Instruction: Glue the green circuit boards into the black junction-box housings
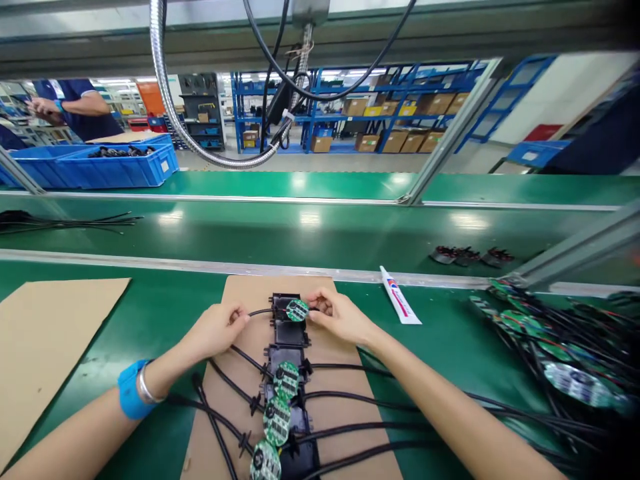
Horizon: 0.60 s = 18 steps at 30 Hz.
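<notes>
So my left hand's pinching a black cable while my right hand's got the round green board by its edge, over the farthest black case on the cardboard.

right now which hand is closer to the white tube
Right. The right hand is at the topmost green circuit board, left of the white tube; the left hand is farther left, pinching a black cable.
</notes>
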Each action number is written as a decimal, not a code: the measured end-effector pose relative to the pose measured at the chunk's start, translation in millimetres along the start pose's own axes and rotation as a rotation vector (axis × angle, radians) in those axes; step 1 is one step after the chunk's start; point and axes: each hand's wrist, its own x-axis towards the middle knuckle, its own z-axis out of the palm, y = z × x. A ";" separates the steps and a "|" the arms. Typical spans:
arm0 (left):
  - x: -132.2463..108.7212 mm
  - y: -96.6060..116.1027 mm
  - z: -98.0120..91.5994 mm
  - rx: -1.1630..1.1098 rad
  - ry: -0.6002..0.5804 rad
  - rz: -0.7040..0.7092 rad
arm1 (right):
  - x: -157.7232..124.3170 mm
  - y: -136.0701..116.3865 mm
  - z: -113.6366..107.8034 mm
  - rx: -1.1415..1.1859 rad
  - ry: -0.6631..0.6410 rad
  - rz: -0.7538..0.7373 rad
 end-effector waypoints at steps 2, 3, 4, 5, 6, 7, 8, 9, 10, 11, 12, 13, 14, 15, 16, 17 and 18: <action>7.9 -3.1 0.2 0.110 0.097 0.008 | 5.7 6.8 6.1 -0.020 0.030 -0.001; 10.3 -5.1 1.5 0.161 0.136 0.010 | 7.9 8.6 9.1 -0.033 0.051 -0.007; 12.0 -7.2 3.5 0.208 0.167 0.012 | 9.9 9.9 11.7 -0.047 0.071 -0.018; 13.2 -9.4 5.7 0.250 0.190 0.013 | 11.7 11.0 13.6 -0.062 0.087 -0.035; 14.0 -11.5 7.8 0.288 0.207 0.013 | 13.2 11.9 14.8 -0.075 0.096 -0.058; 14.5 -13.3 9.4 0.320 0.216 0.014 | 14.4 12.6 15.4 -0.086 0.096 -0.088; 14.4 -14.5 10.4 0.347 0.222 0.017 | 14.8 12.8 15.3 -0.095 0.091 -0.118; 13.7 -15.1 10.6 0.367 0.226 0.024 | 14.1 12.1 14.7 -0.102 0.082 -0.147; 12.3 -15.0 10.0 0.381 0.229 0.035 | 12.0 9.9 13.9 -0.111 0.076 -0.171; 9.9 -14.1 8.7 0.387 0.230 0.052 | 8.3 5.7 13.2 -0.119 0.082 -0.188; 6.6 -12.6 7.2 0.391 0.227 0.076 | 3.0 -0.9 13.0 -0.129 0.096 -0.202; 2.5 -10.5 5.6 0.377 0.207 0.125 | -3.8 -9.6 13.7 -0.142 0.113 -0.214; -2.2 -8.3 4.5 0.337 0.155 0.200 | -11.7 -20.2 15.4 -0.157 0.114 -0.222; -7.2 -6.0 3.9 0.268 0.072 0.291 | -20.3 -31.7 18.4 -0.171 0.085 -0.229; -12.2 -4.2 4.2 0.178 -0.026 0.384 | -29.0 -43.4 22.6 -0.184 0.026 -0.227; -16.7 -2.9 5.3 0.084 -0.122 0.463 | -37.3 -54.2 27.9 -0.193 -0.057 -0.213; -20.5 -2.3 7.0 0.001 -0.198 0.515 | -44.8 -63.3 33.7 -0.198 -0.125 -0.190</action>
